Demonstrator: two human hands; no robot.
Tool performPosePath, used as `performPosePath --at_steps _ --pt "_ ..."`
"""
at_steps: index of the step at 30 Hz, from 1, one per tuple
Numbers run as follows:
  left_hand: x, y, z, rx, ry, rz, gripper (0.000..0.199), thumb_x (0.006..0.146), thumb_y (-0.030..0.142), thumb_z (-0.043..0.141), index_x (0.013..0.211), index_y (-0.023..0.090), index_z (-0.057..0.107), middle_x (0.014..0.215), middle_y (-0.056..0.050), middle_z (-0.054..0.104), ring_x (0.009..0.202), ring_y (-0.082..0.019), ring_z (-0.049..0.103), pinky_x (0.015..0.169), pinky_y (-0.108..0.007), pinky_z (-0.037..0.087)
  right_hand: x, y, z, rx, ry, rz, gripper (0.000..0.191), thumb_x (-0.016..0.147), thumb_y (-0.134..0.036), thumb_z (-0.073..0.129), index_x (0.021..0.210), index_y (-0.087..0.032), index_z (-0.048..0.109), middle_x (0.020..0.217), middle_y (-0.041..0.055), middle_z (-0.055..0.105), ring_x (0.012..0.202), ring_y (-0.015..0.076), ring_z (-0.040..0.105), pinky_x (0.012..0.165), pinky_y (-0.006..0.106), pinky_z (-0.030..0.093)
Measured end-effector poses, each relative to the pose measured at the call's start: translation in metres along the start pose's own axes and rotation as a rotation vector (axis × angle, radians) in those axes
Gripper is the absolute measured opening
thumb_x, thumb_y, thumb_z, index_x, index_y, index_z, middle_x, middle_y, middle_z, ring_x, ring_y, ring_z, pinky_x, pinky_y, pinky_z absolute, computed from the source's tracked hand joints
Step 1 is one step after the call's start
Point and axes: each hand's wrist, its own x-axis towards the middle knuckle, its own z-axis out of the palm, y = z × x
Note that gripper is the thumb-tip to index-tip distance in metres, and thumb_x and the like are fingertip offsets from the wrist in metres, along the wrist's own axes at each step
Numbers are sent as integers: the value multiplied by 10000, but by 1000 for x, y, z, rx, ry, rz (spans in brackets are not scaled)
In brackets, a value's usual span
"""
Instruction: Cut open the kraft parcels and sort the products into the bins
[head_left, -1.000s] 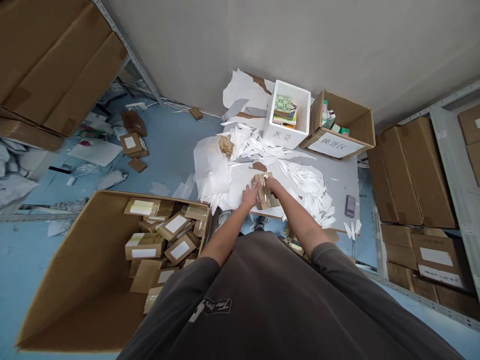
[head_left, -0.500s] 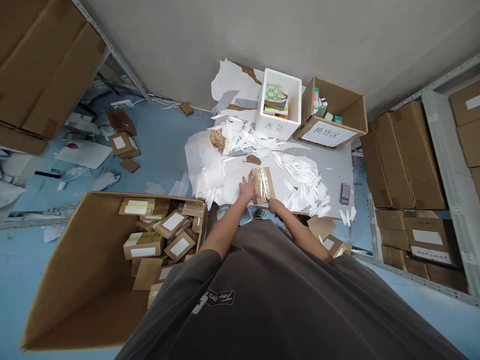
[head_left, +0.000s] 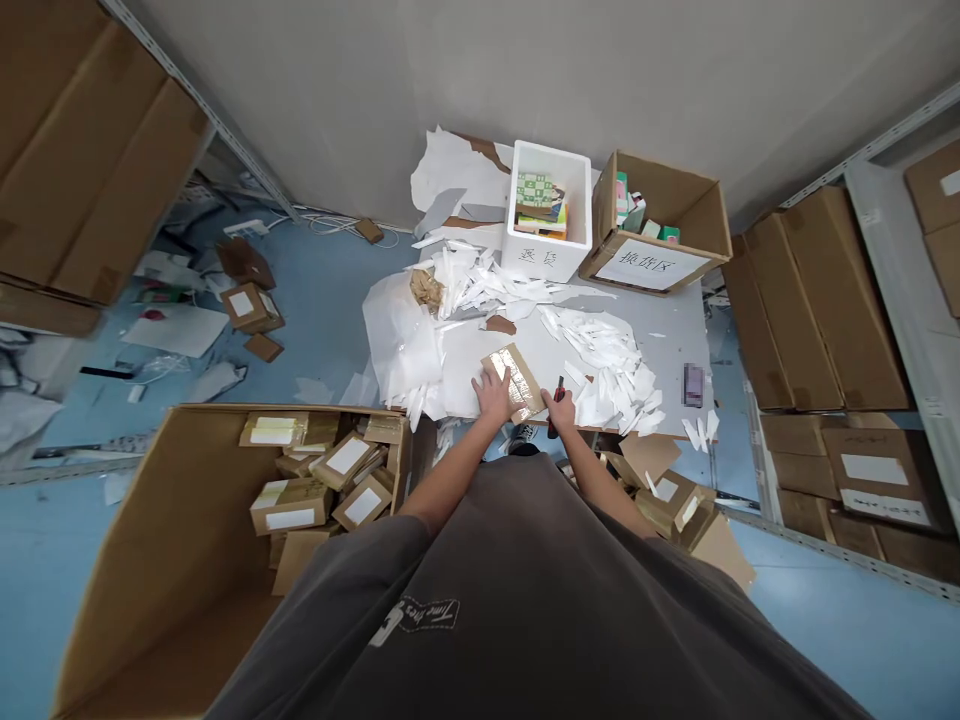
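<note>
A small brown cardboard box (head_left: 523,378) with shiny clear tape along its top lies at the table's front edge, turned at an angle. My left hand (head_left: 493,397) rests on its left side, fingers spread. In my right hand (head_left: 559,412) is a red and black utility knife (head_left: 559,388), held upright beside the box's right corner. The fingers of that hand are wrapped round the handle and touch or nearly touch the box. Whether the blade is out cannot be seen.
White paper strips (head_left: 600,345) cover much of the table (head_left: 667,345). Behind stand a white foam bin (head_left: 547,262) and an open carton (head_left: 656,265), both holding goods. A large carton (head_left: 142,560) of small boxes stands left; more boxes (head_left: 675,500) lie right. Shelves flank both sides.
The box has turned on the table, its near end swinging right. My right hand has moved slightly right, off the taped end, and the knife now shows upright in it.
</note>
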Motion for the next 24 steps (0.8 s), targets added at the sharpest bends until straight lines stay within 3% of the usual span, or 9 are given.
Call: performPosePath --at_steps 4,8,11,14,17,19,21,24 --pt "-2 -8 0 25 44 35 1026 926 651 729 1740 171 328 1805 -239 222 1666 -485 136 1301 -672 213 9 6 23 139 -39 -96 531 849 -715 709 1028 -277 468 912 31 689 868 271 703 722 314 519" --pt "3 -27 -3 20 -2 435 645 1001 397 625 1622 240 547 1769 -130 372 1655 -412 227 1312 -595 244 19 16 27 146 -27 -117 555 810 -719 725 1010 -282 449 871 12 660 833 268 672 713 321 502" --pt "9 -33 -8 79 -56 594 682 905 341 708 1574 275 596 1704 -119 462 1613 -442 280 1309 -648 194 29 13 25 86 -49 -130 538 829 -682 732 1046 -271 461 896 31 680 840 280 677 736 337 503" --pt "19 -28 -18 157 -62 612 728 819 300 798 1523 223 634 1554 -179 577 1514 -449 395 1297 -656 188 39 -3 24 10 -78 -135 532 872 -656 727 1113 -260 466 972 75 713 917 312 700 783 357 512" --pt "28 -21 -27 192 -70 591 515 860 252 785 1365 165 729 1407 -204 646 1406 -389 503 1255 -559 318 48 -24 22 -55 -90 -158 548 878 -620 768 1155 -258 463 1033 108 731 994 337 711 825 371 516" --pt "29 -18 -28 194 -82 563 493 852 268 823 1326 162 738 1471 -204 614 1440 -384 484 1206 -502 402 52 -34 19 -75 -92 -177 558 864 -602 799 1151 -260 466 1037 114 735 999 342 714 826 373 520" --pt "27 -17 -27 191 -90 538 596 809 269 878 1372 179 703 1628 -184 511 1534 -396 405 1204 -483 425 51 -36 14 -44 -97 -209 525 876 -612 781 1119 -265 471 999 99 732 962 330 718 801 362 527" --pt "21 -17 -24 186 -117 501 683 785 224 896 1424 197 658 1761 -149 371 1599 -394 351 1236 -483 418 40 -19 3 123 -142 -257 374 1017 -643 542 1065 -282 461 838 20 692 775 262 710 720 325 535"
